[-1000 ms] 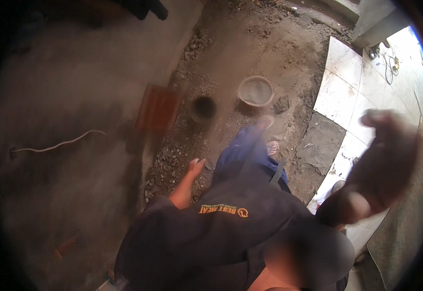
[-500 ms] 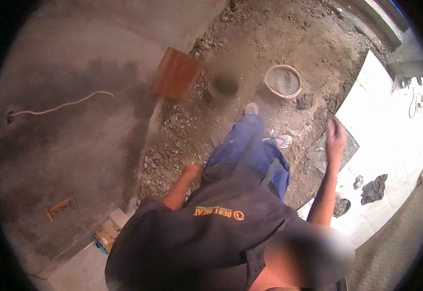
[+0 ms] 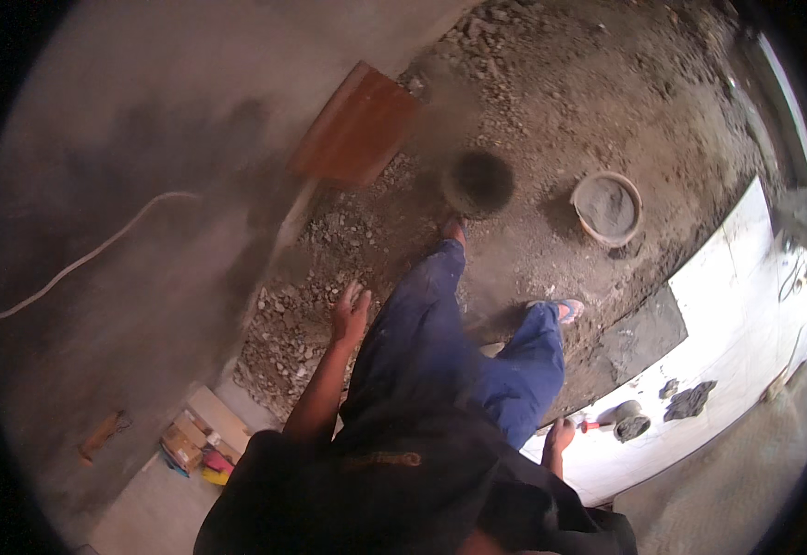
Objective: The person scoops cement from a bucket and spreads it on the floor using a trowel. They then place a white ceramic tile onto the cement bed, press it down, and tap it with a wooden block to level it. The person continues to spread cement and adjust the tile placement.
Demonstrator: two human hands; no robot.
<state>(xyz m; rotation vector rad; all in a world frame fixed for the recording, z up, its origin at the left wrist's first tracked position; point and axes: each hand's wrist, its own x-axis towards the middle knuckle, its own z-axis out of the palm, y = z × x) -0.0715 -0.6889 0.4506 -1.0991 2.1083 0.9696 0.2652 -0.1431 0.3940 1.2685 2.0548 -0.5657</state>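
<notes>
My left hand (image 3: 350,314) hangs to the left of my legs, above rubble, with its fingers apart and nothing in them. By my right thigh, my right hand (image 3: 560,437) is loosely curled, and I see nothing in it. Just beyond it is a red handle-like piece (image 3: 592,426) at the side of a round grey container (image 3: 632,423) on white tiles. A small gap seems to part the hand from the red piece. Farther ahead stand a dark round bucket (image 3: 479,185), blurred, and a pale pinkish tub (image 3: 639,215) filled with grey mix.
A reddish-brown board (image 3: 357,125) leans at the left wall, above loose rubble (image 3: 283,347). To the right, a grey mortar patch (image 3: 639,338) borders white tiles (image 3: 737,305) with a dark cloth (image 3: 690,401) on them. Cardboard boxes (image 3: 195,435) lie at lower left.
My left hand has swung forward and its fingers have spread. My right hand has drawn back from over the mortar patch to my thigh. My feet have shifted and the view has moved.
</notes>
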